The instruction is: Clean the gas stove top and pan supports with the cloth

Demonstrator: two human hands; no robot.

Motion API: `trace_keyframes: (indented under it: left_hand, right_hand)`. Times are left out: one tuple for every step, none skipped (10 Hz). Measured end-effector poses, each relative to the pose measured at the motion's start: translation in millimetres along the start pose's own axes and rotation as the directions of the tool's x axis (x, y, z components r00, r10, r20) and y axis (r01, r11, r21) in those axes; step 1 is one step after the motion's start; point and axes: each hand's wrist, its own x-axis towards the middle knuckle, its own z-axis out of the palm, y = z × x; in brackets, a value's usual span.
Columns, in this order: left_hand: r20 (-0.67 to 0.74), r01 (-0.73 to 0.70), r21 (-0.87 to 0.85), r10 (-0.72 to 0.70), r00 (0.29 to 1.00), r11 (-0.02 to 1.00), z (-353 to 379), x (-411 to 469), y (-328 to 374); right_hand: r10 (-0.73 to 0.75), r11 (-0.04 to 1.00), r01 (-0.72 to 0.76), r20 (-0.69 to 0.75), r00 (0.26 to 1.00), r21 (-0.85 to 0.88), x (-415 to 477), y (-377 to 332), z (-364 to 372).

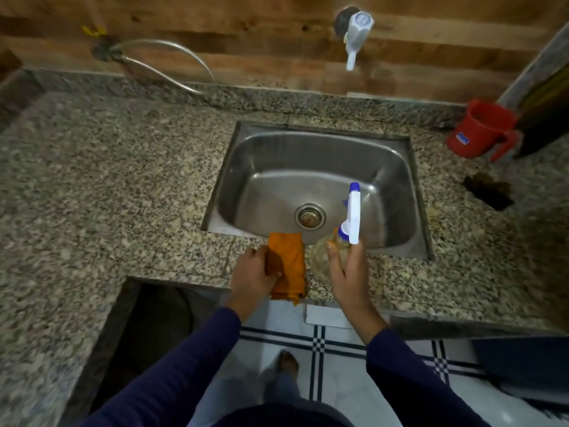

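Note:
An orange folded cloth (pixel 288 263) lies on the granite counter's front edge, just in front of the sink. My left hand (pixel 254 274) grips its left side. My right hand (pixel 348 272) is wrapped around a clear spray bottle (pixel 320 257) with a white and blue trigger head (pixel 353 215), held upright beside the cloth over the counter edge. No gas stove or pan supports are in view.
A steel sink (pixel 320 143) is set into the speckled granite counter (pixel 107 180). A white tap (pixel 354 35) sticks out of the wooden wall above it. A red mug (pixel 480 127) and a dark scrubber (pixel 488 192) sit at the right. A metal hose (pixel 166 61) loops at the back left.

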Motion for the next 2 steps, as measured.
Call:
trace_keyframes:
  left_hand:
    - [-0.009,-0.016,0.023,0.017,1.000,1.000,-2.4,-12.7,1.4]
    - [-0.099,-0.069,-0.158,0.053,0.994,0.985,-11.8,-28.2,3.4]
  right_hand:
    - [-0.014,0.996,0.014,-0.001,1.000,0.083,-4.7,5.7,1.0]
    - [-0.004,0.983,0.021,-0.091,0.996,0.181,-11.1,-0.7,-3.6]
